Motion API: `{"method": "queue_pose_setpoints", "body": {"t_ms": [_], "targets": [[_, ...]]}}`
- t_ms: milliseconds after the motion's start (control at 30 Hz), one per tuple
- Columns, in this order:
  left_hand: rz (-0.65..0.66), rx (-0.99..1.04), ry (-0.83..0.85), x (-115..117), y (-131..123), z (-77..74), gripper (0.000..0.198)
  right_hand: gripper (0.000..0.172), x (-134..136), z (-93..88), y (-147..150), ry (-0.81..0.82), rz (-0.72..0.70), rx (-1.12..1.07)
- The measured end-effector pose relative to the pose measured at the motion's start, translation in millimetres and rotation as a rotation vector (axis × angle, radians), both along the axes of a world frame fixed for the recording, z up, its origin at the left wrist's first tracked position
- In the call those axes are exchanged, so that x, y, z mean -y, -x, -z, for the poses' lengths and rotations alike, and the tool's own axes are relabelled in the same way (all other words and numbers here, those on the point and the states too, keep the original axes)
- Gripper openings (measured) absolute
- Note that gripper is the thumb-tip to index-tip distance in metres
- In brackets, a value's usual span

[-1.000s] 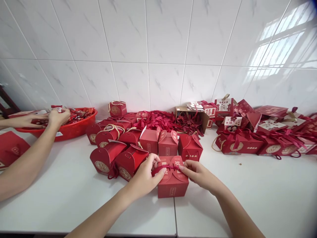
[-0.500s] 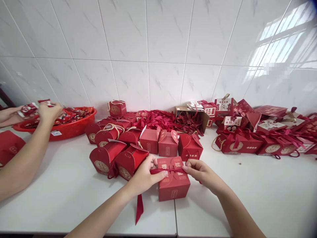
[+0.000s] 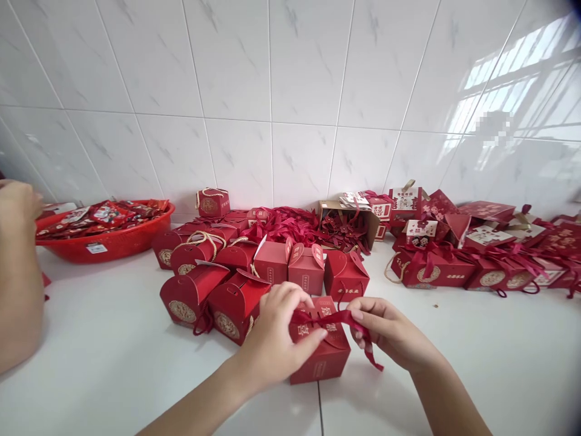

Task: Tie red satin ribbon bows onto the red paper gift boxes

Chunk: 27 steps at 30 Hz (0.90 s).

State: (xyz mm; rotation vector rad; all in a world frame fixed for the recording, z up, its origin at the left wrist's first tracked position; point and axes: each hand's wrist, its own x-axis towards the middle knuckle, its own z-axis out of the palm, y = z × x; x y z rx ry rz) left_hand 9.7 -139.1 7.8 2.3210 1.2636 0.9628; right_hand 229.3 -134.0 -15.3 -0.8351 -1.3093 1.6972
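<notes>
A red gift box (image 3: 320, 357) with gold characters stands on the white table in front of me, its top flaps folded together. Across the top runs a dark red ribbon (image 3: 333, 317), threaded through the flaps. My right hand (image 3: 385, 333) pinches this ribbon at the box's right side, and its loose end hangs below the fingers. Over the left part of the box top is my left hand (image 3: 281, 342), thumb and forefinger apart with the ribbon between them. Its other fingers are partly hidden, as is the ribbon's left end.
Several red boxes (image 3: 193, 297) stand behind and left, before a heap of ribbons (image 3: 290, 224) and an open carton (image 3: 373, 224). More decorated boxes (image 3: 438, 269) are piled right. A red basket (image 3: 122, 247) holds wrapped packets. Another person's arm (image 3: 18, 284) is at the far left.
My left hand has spread its thumb and forefinger and moved further over the box. My right hand now holds the ribbon out to the right. The other person's arm has shifted left, away from the basket.
</notes>
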Motion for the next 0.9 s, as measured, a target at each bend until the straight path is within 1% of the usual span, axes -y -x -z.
{"method": "queue_pose_setpoints", "body": {"t_ms": [67, 167, 267, 333, 400, 467, 567, 667, 733, 800, 900], "targets": [[0.007, -0.054, -0.07, 0, -12, 0.4, 0.025, 0.022, 2, -6.8, 3, -0.04, -0.038, -0.028], [-0.068, -0.099, -0.208, -5, -23, 4.9, 0.022, 0.018, 4, -14.5, 5, -0.098, -0.049, -0.03], [-0.167, -0.083, -0.314, -12, -23, 6.9, 0.022, 0.02, 7, -18.0, 4, -0.101, 0.009, 0.015], [-0.198, -0.062, -0.366, -16, -19, 5.4, 0.023, 0.024, 8, -18.2, 3, -0.106, 0.084, 0.101], [-0.192, -0.048, -0.395, -19, -14, 2.7, 0.023, 0.027, 7, -16.9, 5, -0.122, 0.16, 0.218], [-0.169, -0.046, -0.397, -20, -12, -0.1, 0.023, 0.027, 4, -14.7, 10, -0.157, 0.201, 0.309], [-0.147, -0.045, -0.379, -19, -13, -3.3, 0.022, 0.03, -2, -11.4, 22, -0.242, 0.17, 0.345], [-0.157, -0.009, -0.321, -15, -14, -5.1, 0.021, 0.025, -7, -10.4, 32, -0.305, 0.088, 0.29], [-0.185, 0.056, -0.21, -13, -13, -5.5, 0.021, 0.022, -8, -10.3, 37, -0.327, 0.077, 0.266], [-0.183, 0.142, -0.043, -11, -9, -5.5, 0.02, 0.022, -8, -9.6, 40, -0.37, 0.124, 0.298], [-0.105, 0.247, 0.194, -8, -1, -4.4, 0.021, 0.021, -7, -6.1, 41, -0.405, 0.214, 0.348]]}}
